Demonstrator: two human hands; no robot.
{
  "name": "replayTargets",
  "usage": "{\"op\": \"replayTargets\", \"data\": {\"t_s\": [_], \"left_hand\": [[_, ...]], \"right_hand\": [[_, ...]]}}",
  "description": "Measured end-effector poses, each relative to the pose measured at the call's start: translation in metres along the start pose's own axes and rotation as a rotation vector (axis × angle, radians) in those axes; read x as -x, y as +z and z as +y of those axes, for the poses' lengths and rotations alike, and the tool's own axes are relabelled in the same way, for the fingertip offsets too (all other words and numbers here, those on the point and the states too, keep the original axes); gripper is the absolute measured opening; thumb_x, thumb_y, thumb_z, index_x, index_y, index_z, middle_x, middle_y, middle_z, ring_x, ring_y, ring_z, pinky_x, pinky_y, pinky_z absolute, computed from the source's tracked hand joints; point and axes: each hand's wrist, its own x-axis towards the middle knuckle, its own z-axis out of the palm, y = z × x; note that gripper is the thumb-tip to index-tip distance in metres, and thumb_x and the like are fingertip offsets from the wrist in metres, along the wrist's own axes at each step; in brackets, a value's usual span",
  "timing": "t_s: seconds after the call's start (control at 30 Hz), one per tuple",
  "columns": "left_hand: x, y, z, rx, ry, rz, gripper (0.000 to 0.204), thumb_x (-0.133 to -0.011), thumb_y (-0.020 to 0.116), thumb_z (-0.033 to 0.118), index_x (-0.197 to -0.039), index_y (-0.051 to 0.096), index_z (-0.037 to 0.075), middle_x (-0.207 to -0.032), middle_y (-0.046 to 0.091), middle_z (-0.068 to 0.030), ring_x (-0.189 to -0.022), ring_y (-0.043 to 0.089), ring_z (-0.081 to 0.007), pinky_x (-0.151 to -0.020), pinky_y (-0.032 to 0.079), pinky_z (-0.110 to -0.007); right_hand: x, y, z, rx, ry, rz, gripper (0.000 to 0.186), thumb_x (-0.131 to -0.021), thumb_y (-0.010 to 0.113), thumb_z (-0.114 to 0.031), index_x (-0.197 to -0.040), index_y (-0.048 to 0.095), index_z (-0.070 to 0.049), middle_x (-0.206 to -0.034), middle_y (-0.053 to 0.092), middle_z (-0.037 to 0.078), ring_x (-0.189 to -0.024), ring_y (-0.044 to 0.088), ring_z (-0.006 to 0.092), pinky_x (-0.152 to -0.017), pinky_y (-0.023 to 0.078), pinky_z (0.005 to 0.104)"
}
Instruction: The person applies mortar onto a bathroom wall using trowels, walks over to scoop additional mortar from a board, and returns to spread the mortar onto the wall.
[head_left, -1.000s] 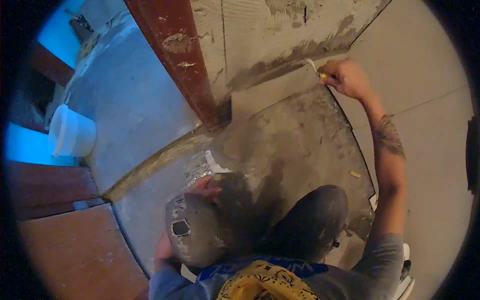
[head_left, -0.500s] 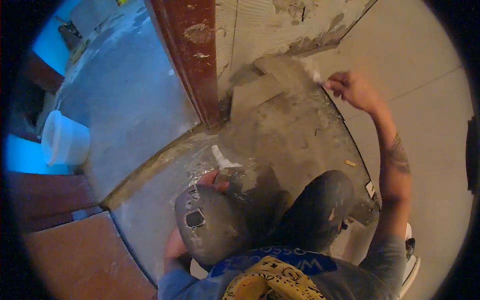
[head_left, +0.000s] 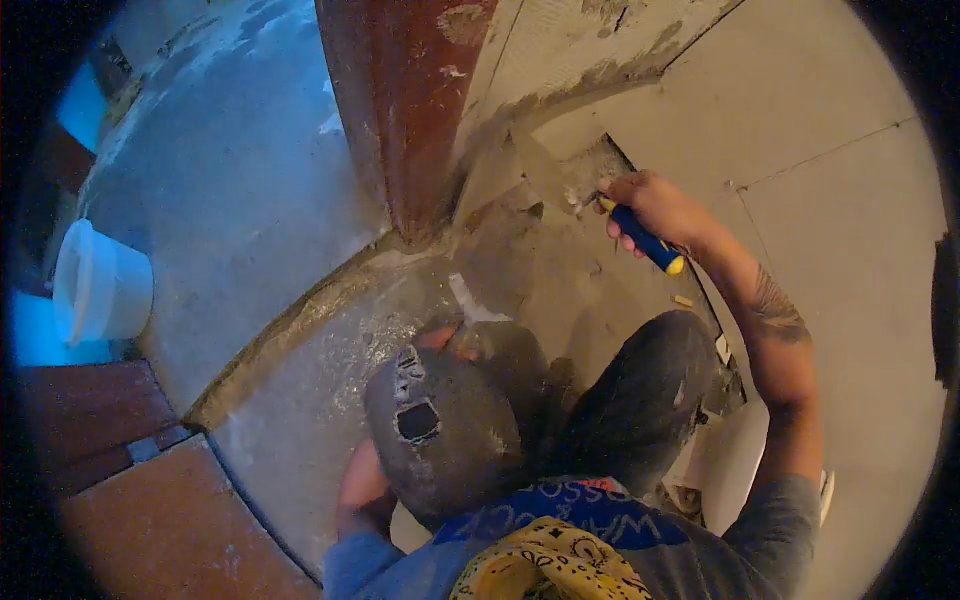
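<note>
The right hand (head_left: pixel 652 207) is closed around the blue-and-yellow handle of a trowel (head_left: pixel 650 242), fingers wrapped and thumb side toward the metal neck; the blade end sits over the rough screed floor (head_left: pixel 545 260), beside a dark-edged gap next to the pale floor tiles (head_left: pixel 845 250). Its blade is hard to make out — grey against grey mortar, and smeared. The left hand (head_left: pixel 440 338) shows only as a few bent fingers beyond the left knee (head_left: pixel 440 440), which covers its palm and wrist; how far open it is, or whether it grips anything, I cannot tell. A white angled strip (head_left: pixel 475 300) lies just past those fingers. Near the right knee (head_left: pixel 655 365), a small yellowish stub (head_left: pixel 683 300) rests by the tile edge. Farther out, the reddish-brown door frame (head_left: pixel 410 120) stands at the threshold, its top cut off by the upper edge, with a ridged, mortar-smeared wall (head_left: pixel 560 60) to its right. A white bucket (head_left: pixel 105 285) stands in bluish light at the left, its contents not visible. Below it, a brown wooden panel (head_left: pixel 190 510) runs into the dark lens rim — and the yellow patterned bandana (head_left: pixel 550 560) is cropped at the bottom.
</note>
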Motion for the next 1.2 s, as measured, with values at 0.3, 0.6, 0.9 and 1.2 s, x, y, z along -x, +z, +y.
{"op": "replayTargets", "data": {"t_s": [0.3,0.6,0.9,1.2], "left_hand": [[0.009,-0.003,-0.005,0.019,0.018,-0.032,0.045,-0.079,0.072,0.027,-0.115,0.057,0.005,-0.091,0.065,-0.0061,-0.078,0.062,-0.0177,-0.068,0.05,-0.033],[0.001,-0.006,-0.01,0.083,-0.019,-0.1,0.039,-0.081,0.071,0.023,-0.112,0.057,0.005,-0.09,0.065,-0.0056,-0.076,0.062,-0.0151,-0.066,0.051,-0.03],[-0.059,-0.029,-0.052,0.385,-0.167,-0.259,0.033,-0.082,0.069,0.02,-0.109,0.057,0.004,-0.089,0.064,-0.0052,-0.074,0.062,-0.0124,-0.064,0.051,-0.028],[-0.06,-0.03,0.001,0.68,-0.112,-0.4,0.028,-0.086,0.065,0.015,-0.11,0.054,0.006,-0.074,0.055,-0.0001,-0.06,0.055,-0.0099,-0.052,0.046,-0.026]], "right_hand": [[0.027,0.037,-0.029,-0.047,0.033,0.036,0.031,-0.095,0.046,-0.032,-0.089,0.054,-0.002,-0.062,0.056,0.004,-0.045,0.052,0.011,-0.039,0.044,0.0267],[0.038,0.054,-0.047,0.017,0.019,-0.02,0.032,-0.096,0.044,-0.032,-0.091,0.055,-0.001,-0.063,0.057,0.005,-0.045,0.052,0.0119,-0.04,0.044,0.0271],[0.045,0.021,-0.016,0.085,-0.077,-0.121,0.034,-0.096,0.045,-0.034,-0.093,0.057,-0.002,-0.064,0.057,0.004,-0.044,0.051,0.0106,-0.04,0.043,0.0257],[0.016,-0.027,0.131,0.221,-0.254,0.009,0.033,-0.092,0.053,-0.039,-0.091,0.06,-0.007,-0.068,0.057,0.001,-0.053,0.05,0.0078,-0.049,0.042,0.0244]]}}
